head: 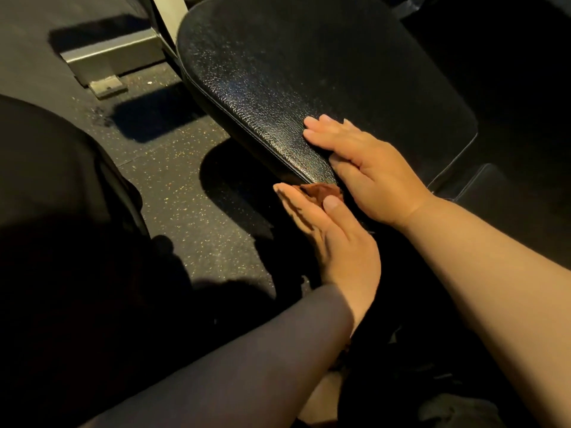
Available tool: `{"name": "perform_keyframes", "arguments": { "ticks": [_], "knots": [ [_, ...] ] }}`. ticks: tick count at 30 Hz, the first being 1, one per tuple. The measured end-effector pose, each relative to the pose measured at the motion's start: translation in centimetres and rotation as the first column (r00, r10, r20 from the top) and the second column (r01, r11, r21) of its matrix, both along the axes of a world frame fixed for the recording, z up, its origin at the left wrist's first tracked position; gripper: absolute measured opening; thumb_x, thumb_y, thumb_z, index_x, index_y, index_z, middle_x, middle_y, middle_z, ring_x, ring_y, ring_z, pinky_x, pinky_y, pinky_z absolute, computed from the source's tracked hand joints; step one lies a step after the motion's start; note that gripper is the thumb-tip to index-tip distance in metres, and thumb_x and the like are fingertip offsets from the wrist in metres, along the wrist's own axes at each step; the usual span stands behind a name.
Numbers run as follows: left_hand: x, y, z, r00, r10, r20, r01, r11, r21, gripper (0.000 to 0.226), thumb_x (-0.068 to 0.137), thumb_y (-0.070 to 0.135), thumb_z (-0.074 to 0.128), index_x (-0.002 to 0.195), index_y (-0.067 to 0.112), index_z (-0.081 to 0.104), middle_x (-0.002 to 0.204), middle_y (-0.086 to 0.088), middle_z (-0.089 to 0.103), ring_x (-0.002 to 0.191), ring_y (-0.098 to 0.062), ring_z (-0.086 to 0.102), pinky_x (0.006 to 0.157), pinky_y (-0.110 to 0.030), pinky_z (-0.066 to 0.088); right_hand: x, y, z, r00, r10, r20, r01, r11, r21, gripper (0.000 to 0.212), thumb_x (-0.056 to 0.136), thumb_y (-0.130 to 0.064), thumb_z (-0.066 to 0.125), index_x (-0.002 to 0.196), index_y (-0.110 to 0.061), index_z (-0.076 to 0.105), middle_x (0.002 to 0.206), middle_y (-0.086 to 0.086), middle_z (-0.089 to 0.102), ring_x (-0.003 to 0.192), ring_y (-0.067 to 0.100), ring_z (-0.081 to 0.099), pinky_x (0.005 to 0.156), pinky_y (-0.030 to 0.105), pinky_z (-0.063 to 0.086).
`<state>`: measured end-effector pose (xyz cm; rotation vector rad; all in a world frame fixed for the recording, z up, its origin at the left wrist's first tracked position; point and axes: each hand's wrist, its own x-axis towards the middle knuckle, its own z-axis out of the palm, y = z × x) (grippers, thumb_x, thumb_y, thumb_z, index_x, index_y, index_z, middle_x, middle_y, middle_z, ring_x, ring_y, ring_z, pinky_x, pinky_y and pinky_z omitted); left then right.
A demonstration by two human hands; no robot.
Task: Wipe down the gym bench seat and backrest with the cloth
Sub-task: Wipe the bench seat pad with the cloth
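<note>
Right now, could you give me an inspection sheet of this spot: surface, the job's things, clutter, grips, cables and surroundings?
Surface: black textured pad, glossy, with a seam along its near edge.
Job's things: brown cloth, bunched at the pad's side edge.
Clutter: nothing seen.
Grips: left hand pinches the cloth between thumb and flat fingers; right hand rests flat on the pad.
Cables: nothing seen.
Surroundings: speckled floor; metal frame foot at upper left; second pad at right, dim.
</note>
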<state>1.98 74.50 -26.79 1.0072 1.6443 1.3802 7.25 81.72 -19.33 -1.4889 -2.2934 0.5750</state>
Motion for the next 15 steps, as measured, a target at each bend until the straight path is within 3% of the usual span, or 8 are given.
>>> {"name": "perform_keyframes", "arguments": {
  "ticks": [4,7,9,10,15],
  "knots": [
    [-1.6,1.9,0.6,0.988,0.032,0.15,-0.034,0.999,0.011,0.073,0.101,0.044,0.022,0.16,0.007,0.001,0.168,-0.009,-0.005,0.155,-0.013,0.0,0.124,-0.042,0.017,-0.2,0.1,0.5,1.0,0.018,0.009,-0.017,0.998,-0.059,0.052,0.1,-0.008,0.04,0.15,-0.019,0.045,0.16,-0.006,0.036,0.151,0.005,0.021,0.123,0.019,0.005],
    [-5.0,6.1,1.9,0.966,0.088,0.245,-0.086,0.996,-0.017,0.064,0.106,0.033,0.027,0.16,0.007,0.005,0.168,-0.007,-0.002,0.154,-0.01,0.001,0.124,-0.025,0.007,-0.7,0.1,0.6,0.998,0.042,0.056,-0.038,0.997,-0.07,0.054,0.101,-0.011,0.041,0.154,-0.021,0.039,0.163,-0.006,0.029,0.153,0.006,0.013,0.124,0.022,-0.001],
    [-7.8,9.2,2.6,0.969,0.104,0.222,-0.099,0.995,-0.034,0.057,0.109,0.025,0.027,0.159,0.006,0.008,0.168,-0.007,0.003,0.153,-0.01,0.003,0.117,-0.011,0.002,-1.2,0.2,0.6,0.998,0.036,0.061,-0.033,0.998,-0.044,0.054,0.1,-0.014,0.039,0.154,-0.02,0.039,0.163,-0.006,0.029,0.153,0.007,0.014,0.125,0.024,0.0],
    [-8.9,10.2,2.8,0.974,0.105,0.2,-0.102,0.995,-0.026,0.056,0.109,0.024,0.027,0.159,0.007,0.009,0.168,-0.007,0.004,0.153,-0.01,0.003,0.117,-0.01,0.001,-1.6,0.3,0.6,0.996,0.041,0.074,-0.039,0.999,-0.033,0.053,0.101,-0.015,0.039,0.154,-0.02,0.039,0.163,-0.005,0.029,0.153,0.008,0.014,0.125,0.025,0.0],
    [-8.2,7.4,2.7,0.97,-0.03,0.243,0.033,0.999,-0.008,0.061,0.107,0.036,0.025,0.16,0.02,-0.002,0.168,0.003,-0.009,0.151,-0.001,-0.004,0.122,-0.02,0.004,-3.7,1.1,0.4,0.985,0.07,0.156,-0.069,0.998,-0.017,0.051,0.105,-0.026,0.034,0.157,-0.025,0.033,0.165,-0.009,0.022,0.154,0.006,0.008,0.125,0.028,0.0]
  ]
}}
